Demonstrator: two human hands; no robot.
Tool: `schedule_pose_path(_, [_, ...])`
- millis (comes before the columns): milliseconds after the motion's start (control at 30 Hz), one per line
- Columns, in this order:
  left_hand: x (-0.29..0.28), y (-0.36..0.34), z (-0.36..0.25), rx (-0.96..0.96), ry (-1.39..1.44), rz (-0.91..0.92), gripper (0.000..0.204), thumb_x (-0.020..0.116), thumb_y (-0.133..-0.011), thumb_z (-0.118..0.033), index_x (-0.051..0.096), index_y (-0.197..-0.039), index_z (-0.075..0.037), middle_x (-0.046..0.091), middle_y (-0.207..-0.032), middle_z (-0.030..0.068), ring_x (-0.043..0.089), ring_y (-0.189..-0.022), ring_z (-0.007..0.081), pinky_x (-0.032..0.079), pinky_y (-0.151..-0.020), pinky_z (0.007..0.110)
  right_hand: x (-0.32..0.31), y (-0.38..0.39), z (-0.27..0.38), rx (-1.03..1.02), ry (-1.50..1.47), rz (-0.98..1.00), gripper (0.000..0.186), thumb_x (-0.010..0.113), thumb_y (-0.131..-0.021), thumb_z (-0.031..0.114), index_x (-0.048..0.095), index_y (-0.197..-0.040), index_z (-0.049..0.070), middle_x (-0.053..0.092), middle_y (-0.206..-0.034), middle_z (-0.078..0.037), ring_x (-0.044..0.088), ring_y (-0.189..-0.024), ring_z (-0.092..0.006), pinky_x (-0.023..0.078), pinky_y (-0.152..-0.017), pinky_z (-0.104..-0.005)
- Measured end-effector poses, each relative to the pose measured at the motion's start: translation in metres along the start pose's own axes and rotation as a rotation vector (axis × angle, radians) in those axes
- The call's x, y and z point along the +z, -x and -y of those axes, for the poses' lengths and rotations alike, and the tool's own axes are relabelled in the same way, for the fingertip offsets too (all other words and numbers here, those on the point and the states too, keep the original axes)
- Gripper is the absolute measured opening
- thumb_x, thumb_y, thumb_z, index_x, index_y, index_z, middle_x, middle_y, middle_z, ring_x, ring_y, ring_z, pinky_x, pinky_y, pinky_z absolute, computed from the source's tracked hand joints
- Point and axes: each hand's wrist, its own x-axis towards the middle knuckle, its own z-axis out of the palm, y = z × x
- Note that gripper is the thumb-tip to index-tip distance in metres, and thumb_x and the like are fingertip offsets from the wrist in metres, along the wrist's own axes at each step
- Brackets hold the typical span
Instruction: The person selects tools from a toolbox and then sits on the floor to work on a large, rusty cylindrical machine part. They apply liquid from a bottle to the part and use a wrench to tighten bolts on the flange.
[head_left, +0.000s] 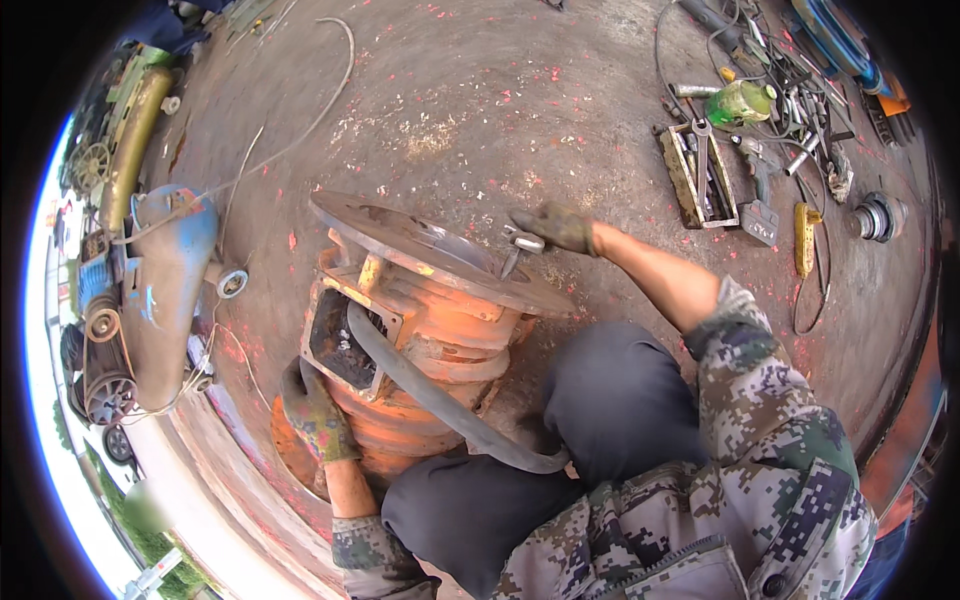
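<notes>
An orange, worn motor housing (pixel 460 345) stands before my knees, with a broad grey metal flange (pixel 400 235) tilted on top. On its near-left side is an open square terminal box (pixel 345 340). A thick grey cable (pixel 430 395) runs out of that box toward my legs. My left hand (pixel 318 412), in a patterned glove, lies against the housing beside the box, fingers extended. At the flange's right rim, my gloved right hand (pixel 562 229) is closed on a metal shackle (pixel 523 243). The shackle's lower end meets the flange; the fingers partly hide its top.
To the right lie a metal tool tray (pixel 698 175) with a wrench, a cordless drill (pixel 758 190), a green bottle (pixel 740 103) and a yellow control box (pixel 805 240). Blue machinery (pixel 170 290) stands at left. A thin hose (pixel 345 80) crosses the floor.
</notes>
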Motion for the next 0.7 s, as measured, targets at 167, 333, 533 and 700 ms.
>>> schedule_pose_path(167, [-0.015, 0.001, 0.008, -0.049, -0.038, -0.051, 0.037, 0.055, -0.107, -0.029, 0.067, -0.117, 0.004, 0.073, -0.104, 0.0153, 0.067, -0.090, 0.0222, 0.053, -0.083, 0.037, 0.011, 0.192, 0.031, -0.069, -0.155, -0.229, 0.055, 0.067, -0.097, 0.040, 0.065, -0.135, 0.000, 0.062, -0.073, -0.008, 0.056, -0.066, -0.0160, 0.048, -0.065, -0.0361])
schedule_pose_path(333, [-0.006, 0.000, 0.015, -0.031, -0.007, -0.037, 0.041, 0.054, -0.107, -0.033, 0.066, -0.120, 0.004, 0.072, -0.108, 0.0157, 0.067, -0.094, 0.0234, 0.052, -0.086, 0.036, -0.043, 0.214, 0.124, -0.841, 0.662, -0.340, 0.053, 0.078, -0.081, 0.018, 0.068, -0.132, 0.009, 0.059, -0.067, -0.007, 0.060, -0.057, -0.0242, 0.048, -0.056, -0.0395])
schedule_pose_path(533, [-0.010, 0.000, 0.003, 0.011, 0.013, -0.017, 0.044, 0.053, -0.108, -0.036, 0.066, -0.121, 0.004, 0.072, -0.110, 0.0161, 0.066, -0.097, 0.0244, 0.051, -0.089, 0.036, -0.040, 0.053, 0.248, -0.894, 0.407, -0.746, 0.035, 0.070, -0.090, 0.024, 0.074, -0.125, 0.022, 0.072, -0.095, -0.011, 0.071, -0.090, -0.0298, 0.056, -0.079, -0.0430])
schedule_pose_path(700, [0.003, -0.004, -0.003, 0.017, 0.033, -0.031, 0.041, 0.054, -0.107, -0.034, 0.067, -0.115, 0.004, 0.071, -0.104, 0.0135, 0.064, -0.093, 0.0216, 0.050, -0.086, 0.035, -0.012, -0.091, 0.161, -0.485, 0.066, -0.059, 0.037, 0.065, -0.098, 0.042, 0.076, -0.120, 0.014, 0.075, -0.100, -0.009, 0.069, -0.091, -0.0239, 0.054, -0.083, -0.0405])
